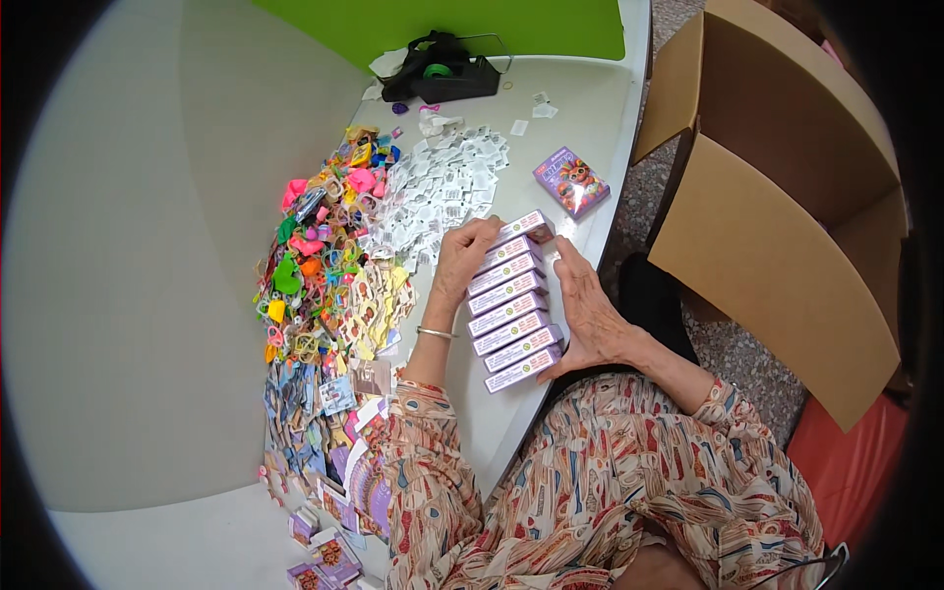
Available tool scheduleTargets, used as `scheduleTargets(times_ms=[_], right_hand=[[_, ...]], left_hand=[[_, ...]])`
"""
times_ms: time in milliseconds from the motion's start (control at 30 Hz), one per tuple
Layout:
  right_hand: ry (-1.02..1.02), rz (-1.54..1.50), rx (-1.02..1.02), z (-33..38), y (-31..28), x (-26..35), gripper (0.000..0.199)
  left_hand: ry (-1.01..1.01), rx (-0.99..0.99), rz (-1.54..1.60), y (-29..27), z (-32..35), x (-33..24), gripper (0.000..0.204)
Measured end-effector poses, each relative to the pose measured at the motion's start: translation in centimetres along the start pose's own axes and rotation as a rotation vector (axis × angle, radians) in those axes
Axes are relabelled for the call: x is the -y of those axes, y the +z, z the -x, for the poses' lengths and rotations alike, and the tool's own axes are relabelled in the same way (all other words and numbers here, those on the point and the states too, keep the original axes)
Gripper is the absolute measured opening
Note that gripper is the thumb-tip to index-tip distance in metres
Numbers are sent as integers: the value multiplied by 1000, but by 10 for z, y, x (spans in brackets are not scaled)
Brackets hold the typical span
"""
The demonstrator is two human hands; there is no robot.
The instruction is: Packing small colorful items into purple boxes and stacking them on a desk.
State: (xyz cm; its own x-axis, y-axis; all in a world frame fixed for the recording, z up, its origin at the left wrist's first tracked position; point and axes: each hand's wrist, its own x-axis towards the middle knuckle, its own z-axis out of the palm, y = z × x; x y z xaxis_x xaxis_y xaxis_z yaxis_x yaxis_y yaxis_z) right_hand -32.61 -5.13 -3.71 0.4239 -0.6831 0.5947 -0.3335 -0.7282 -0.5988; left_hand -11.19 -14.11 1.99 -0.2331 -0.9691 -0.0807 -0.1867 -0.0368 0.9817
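Several small purple-and-white boxes point(508, 314) stand side by side in a row near the table's right edge, their narrow printed sides up. My left hand point(465, 258) is bent over the left end of the farthest box, with its fingertips on the top. My right hand point(598, 317) lies stretched along the row's right side, its thumb by the nearest box and its fingers pointing to the far end. Beyond the row a single purple box point(572, 182) with a colourful picture lies flat, apart from both hands.
A heap of colourful small toys point(310, 246) lies left, beside white paper slips point(447, 182) and cut-out cards point(379, 310). Folded purple cartons point(334, 556) sit at the near left. A black tape dispenser point(467, 79) stands far back. An open cardboard box point(777, 265) is at right.
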Motion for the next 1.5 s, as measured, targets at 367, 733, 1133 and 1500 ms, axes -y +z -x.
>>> scheduleTargets(times_ms=[367, 733, 1133, 1500], right_hand=[[18, 17, 144, -2, -5, 4, 150], [37, 49, 139, -4, -7, 6, 152], [225, -342, 30, -42, -32, -19, 132], [294, 226, 283, -155, -1, -62, 48]], left_hand=[[35, -169, -136, -16, 41, -13, 37], [74, -632, 158, 79, 167, -2, 66], [301, -514, -122, 81, 156, -2, 94], [251, -341, -668, 72, 175, -6, 92]])
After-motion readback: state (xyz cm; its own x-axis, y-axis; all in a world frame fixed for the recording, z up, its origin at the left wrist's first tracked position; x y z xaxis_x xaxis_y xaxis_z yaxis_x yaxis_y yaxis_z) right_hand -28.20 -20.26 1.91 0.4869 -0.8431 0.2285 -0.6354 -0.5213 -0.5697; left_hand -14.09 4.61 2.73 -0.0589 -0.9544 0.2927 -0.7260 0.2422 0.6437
